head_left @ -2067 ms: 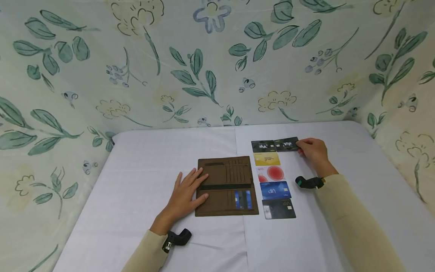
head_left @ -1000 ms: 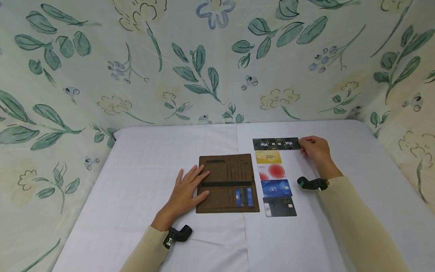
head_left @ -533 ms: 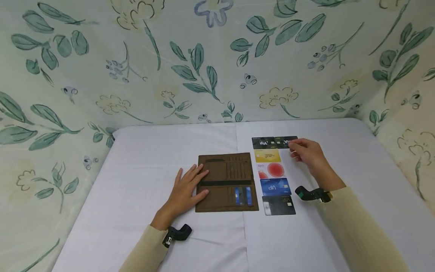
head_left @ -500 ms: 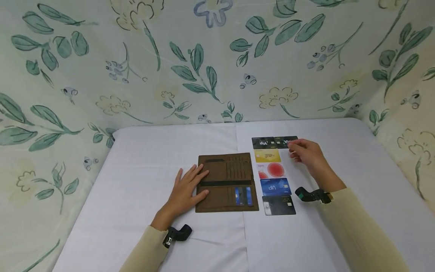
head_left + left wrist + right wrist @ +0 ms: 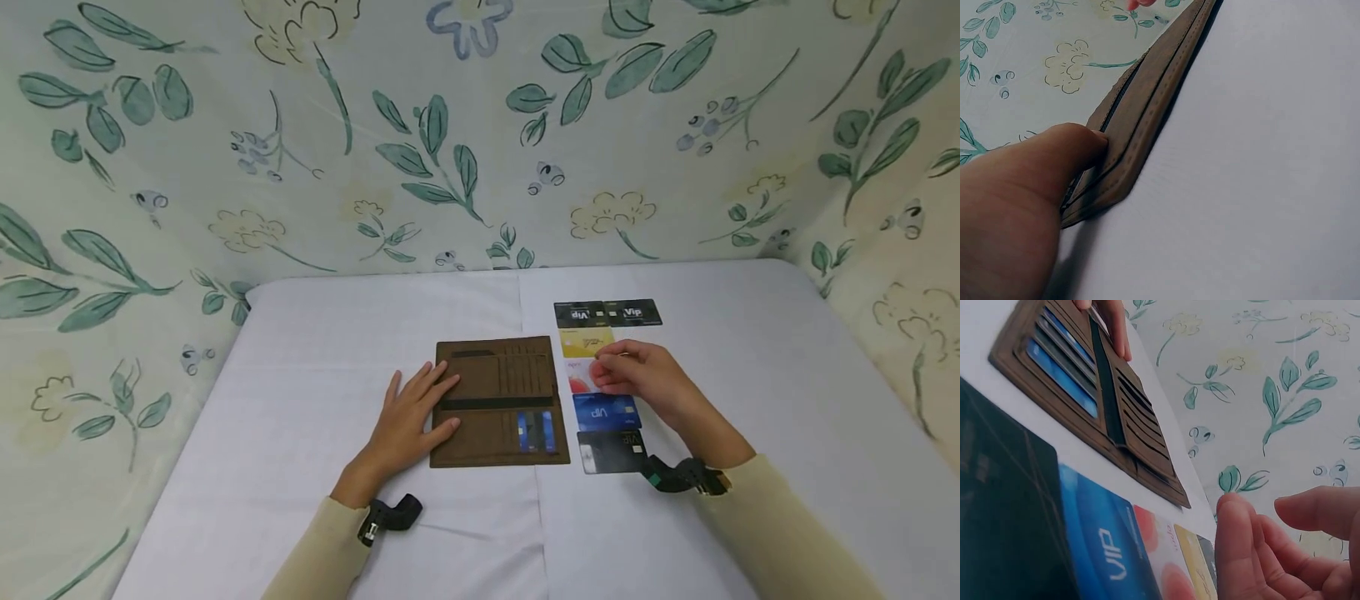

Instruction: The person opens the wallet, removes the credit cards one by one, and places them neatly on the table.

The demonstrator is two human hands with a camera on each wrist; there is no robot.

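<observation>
A brown wallet (image 5: pixel 487 375) lies opened flat, blue cards (image 5: pixel 536 432) showing in its near-side slots. Spread fingers of my left hand (image 5: pixel 405 421) rest on its left edge; in the left wrist view the thumb (image 5: pixel 1082 147) presses on the leather. My right hand (image 5: pixel 641 375) is over the white card with red circles (image 5: pixel 579 377) and partly covers it. In the right wrist view thumb and forefinger are apart with nothing between them. A yellow card (image 5: pixel 583 342) is just beyond that hand, a blue VIP card (image 5: pixel 606 412) just nearer.
Two black Vip cards (image 5: pixel 580 314) lie end to end at the column's far end. A dark grey card (image 5: pixel 611 452) is at its near end, by the right wrist's camera. White cloth covers the table (image 5: pixel 322 350); a floral curtain (image 5: pixel 300 167) hangs behind it.
My right hand has let go of the right-hand black Vip card and moved nearer, down to the red-and-white card. That black card now lies fully uncovered. The left hand stays on the wallet.
</observation>
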